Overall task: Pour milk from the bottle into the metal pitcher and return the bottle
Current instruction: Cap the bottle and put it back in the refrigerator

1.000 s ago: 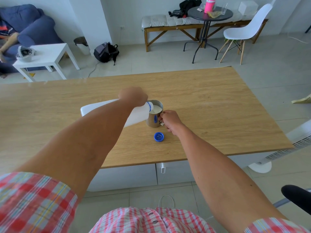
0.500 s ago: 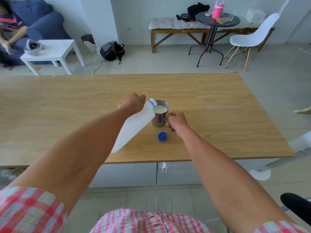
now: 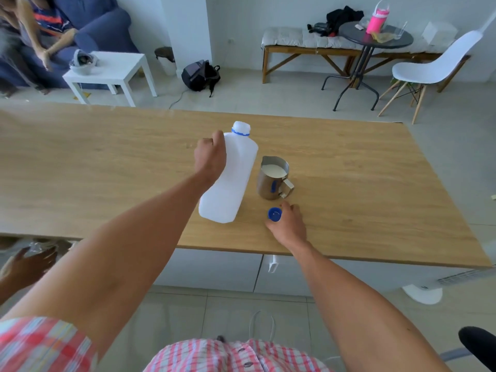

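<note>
Now the bottle [image 3: 228, 178] is gripped upright again by the left hand [image 3: 210, 157]; pouring is finished, the pitcher [image 3: 272, 179] released, and the cap [image 3: 274, 214] is pinched by the right hand [image 3: 288, 224].

White chair [image 3: 440, 63] nr round table [image 3: 375, 38] w/ pink bottle [image 3: 378, 20]

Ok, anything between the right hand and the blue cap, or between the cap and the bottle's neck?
Nothing visible. The right hand is already on the blue cap on the table. The bottle, held by the left hand, has its open neck unobstructed; the pitcher stands beside it.
</note>
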The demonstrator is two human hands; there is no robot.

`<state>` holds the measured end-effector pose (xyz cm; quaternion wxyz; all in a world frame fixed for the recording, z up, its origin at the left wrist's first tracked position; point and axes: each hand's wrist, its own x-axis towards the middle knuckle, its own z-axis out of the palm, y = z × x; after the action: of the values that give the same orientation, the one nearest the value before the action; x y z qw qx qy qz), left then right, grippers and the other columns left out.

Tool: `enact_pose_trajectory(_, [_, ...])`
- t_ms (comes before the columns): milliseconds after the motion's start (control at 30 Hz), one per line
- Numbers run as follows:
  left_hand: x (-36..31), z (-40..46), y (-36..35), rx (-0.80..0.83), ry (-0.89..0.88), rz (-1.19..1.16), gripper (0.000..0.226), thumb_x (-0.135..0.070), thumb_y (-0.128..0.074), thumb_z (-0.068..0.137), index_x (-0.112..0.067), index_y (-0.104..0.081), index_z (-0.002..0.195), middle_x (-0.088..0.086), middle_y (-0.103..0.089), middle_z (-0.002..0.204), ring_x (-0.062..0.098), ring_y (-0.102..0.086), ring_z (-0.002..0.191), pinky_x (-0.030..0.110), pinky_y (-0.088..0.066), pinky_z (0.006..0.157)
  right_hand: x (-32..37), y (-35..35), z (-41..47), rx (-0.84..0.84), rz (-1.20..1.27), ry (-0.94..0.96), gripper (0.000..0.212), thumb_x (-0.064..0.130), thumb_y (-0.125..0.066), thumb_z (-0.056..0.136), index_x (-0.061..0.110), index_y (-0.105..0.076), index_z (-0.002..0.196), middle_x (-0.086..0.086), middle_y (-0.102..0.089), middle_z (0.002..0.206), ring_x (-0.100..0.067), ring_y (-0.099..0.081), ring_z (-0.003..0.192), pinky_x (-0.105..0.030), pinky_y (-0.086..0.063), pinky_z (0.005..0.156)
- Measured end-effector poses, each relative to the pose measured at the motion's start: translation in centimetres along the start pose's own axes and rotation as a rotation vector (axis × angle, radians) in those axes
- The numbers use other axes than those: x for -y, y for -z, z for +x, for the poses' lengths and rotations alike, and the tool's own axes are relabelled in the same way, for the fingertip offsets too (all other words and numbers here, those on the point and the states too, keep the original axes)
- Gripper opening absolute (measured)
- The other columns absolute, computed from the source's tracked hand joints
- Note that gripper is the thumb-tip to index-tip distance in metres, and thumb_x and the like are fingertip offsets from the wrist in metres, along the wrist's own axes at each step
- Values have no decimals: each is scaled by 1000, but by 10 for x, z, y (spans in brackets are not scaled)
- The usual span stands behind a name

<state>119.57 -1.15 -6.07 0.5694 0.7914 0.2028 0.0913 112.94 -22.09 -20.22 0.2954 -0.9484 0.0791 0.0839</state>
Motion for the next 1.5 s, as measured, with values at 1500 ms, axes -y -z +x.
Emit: enact_pose_trajectory(1500, [48, -34, -10, -107, -88, -298, 41, -10, -29, 101, -20, -24, 62, -13, -29, 45, 18, -29, 56, 22, -31, 49, 247, 171, 27, 223, -654, 761, 28, 23, -88, 75, 20, -75, 100, 2, -65, 95, -23, -67, 83, -37, -57, 73])
